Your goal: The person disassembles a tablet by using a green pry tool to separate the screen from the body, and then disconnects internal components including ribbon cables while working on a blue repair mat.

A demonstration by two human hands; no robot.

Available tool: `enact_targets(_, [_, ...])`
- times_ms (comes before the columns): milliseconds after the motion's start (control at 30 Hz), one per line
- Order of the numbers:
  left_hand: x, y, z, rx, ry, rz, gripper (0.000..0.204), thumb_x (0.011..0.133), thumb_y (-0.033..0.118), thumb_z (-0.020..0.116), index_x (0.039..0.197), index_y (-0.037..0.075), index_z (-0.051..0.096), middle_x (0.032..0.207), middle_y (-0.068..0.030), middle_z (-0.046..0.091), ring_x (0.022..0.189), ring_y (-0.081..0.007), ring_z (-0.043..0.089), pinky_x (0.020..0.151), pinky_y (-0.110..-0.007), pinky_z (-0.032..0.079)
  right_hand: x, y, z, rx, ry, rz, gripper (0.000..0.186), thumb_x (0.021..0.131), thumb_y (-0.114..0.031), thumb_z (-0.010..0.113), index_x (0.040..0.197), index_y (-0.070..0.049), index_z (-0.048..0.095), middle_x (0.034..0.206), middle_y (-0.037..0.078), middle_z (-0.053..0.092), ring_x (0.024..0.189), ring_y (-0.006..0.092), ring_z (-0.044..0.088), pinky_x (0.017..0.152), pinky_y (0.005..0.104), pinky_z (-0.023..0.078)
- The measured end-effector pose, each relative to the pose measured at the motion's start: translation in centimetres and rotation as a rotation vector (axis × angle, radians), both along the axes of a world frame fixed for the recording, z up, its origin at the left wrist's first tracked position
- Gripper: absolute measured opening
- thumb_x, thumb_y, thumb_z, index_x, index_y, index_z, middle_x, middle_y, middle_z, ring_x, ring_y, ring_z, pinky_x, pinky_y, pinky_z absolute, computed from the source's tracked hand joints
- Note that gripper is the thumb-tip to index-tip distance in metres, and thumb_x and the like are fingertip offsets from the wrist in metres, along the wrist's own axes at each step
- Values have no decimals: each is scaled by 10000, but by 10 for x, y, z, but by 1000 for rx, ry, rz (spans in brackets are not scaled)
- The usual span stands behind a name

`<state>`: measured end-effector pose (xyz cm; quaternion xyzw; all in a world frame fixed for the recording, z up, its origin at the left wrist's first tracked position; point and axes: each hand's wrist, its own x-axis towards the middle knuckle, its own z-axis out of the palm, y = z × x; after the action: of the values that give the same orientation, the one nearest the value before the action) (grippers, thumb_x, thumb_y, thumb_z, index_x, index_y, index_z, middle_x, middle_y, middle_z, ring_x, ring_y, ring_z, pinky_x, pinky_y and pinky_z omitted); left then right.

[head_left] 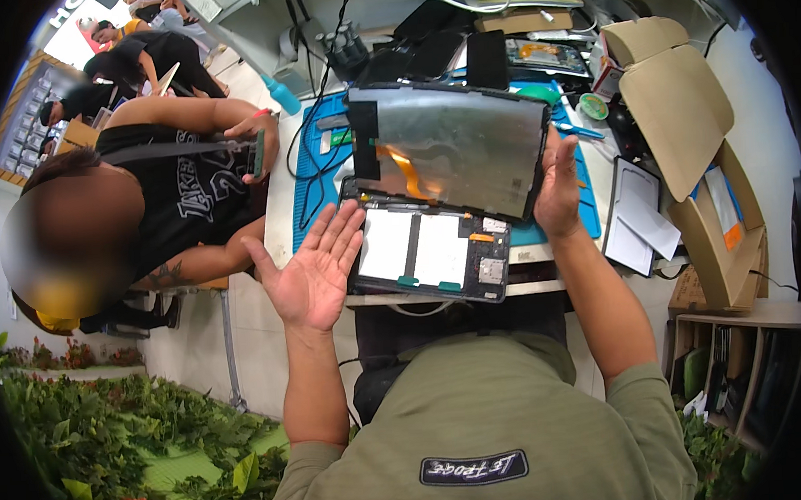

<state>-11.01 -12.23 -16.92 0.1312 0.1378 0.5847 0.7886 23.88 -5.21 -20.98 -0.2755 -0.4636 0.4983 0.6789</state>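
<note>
A tablet screen panel [476,148] is tilted up with its grey back toward me, and an orange ribbon cable [404,171] runs down its left part. My right hand [559,189] holds the panel's right edge, thumb in front and the other fingers mostly hidden behind. Below the panel lies the opened tablet body [496,286], with two white battery cells [440,244] and green tape strips showing. My left hand [312,272] is open, palm up, its fingertips by the body's upper left edge; whether they touch it I cannot tell.
A blue work mat [311,151] covers part of the white table. Tablets, parts and cables crowd its back. An open cardboard box [726,227] and a white-sheeted tray [632,222] stand right. At left, another person [182,170] holds a phone [255,153]; black cables [310,120] hang nearby.
</note>
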Motion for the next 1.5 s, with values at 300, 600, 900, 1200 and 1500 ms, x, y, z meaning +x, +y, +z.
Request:
enact_targets(300, [104, -21, 21, 82, -145, -116, 1530, 757, 1093, 288, 1682, -121, 175, 1747, -317, 262, 1657, -402, 216, 1354, -469, 145, 0, -2, 5, 10, 62, 55, 889, 1095, -734, 378, 1574, 8, 473, 1508, 126, 594, 1416, 203, 523, 1220, 347, 381])
enact_targets(600, [114, 3, 31, 341, 104, -180, 1568, 694, 1131, 152, 1648, -100, 336, 1721, -312, 331, 1636, -405, 279, 1350, -511, 143, 0, -2, 8, 45, 12, 83, 944, 1073, -772, 382, 1620, -3, 407, 1509, 126, 585, 1413, 218, 546, 1197, 367, 432])
enact_targets(900, [112, -10, 2, 807, 374, -485, 1550, 692, 1129, 141, 1626, -77, 415, 1696, -282, 396, 1616, -378, 330, 1338, -502, 182, 1, 3, 0, 19, 2, 98, 929, 1081, -747, 407, 1635, -2, 385, 1542, 121, 560, 1433, 209, 516, 1209, 360, 406])
enact_targets(1200, [3, -2, -20, 690, 493, 109, 1452, 757, 1088, 184, 1573, -71, 496, 1561, -348, 539, 1522, -480, 467, 1306, -584, 274, -1, 0, 2, 33, 14, 53, 819, 1121, -689, 380, 1577, -13, 459, 1496, 109, 585, 1403, 197, 535, 1195, 347, 408])
enact_targets(1500, [-4, -3, -1, 525, 1118, 2, 888, 1092, 654, 485, 1573, -93, 456, 1537, -328, 561, 1340, -386, 657, 1129, -457, 531, 6, 6, -7, 30, -29, 46, 829, 1131, -686, 353, 1599, -8, 440, 1514, 103, 581, 1397, 193, 527, 1205, 344, 386])
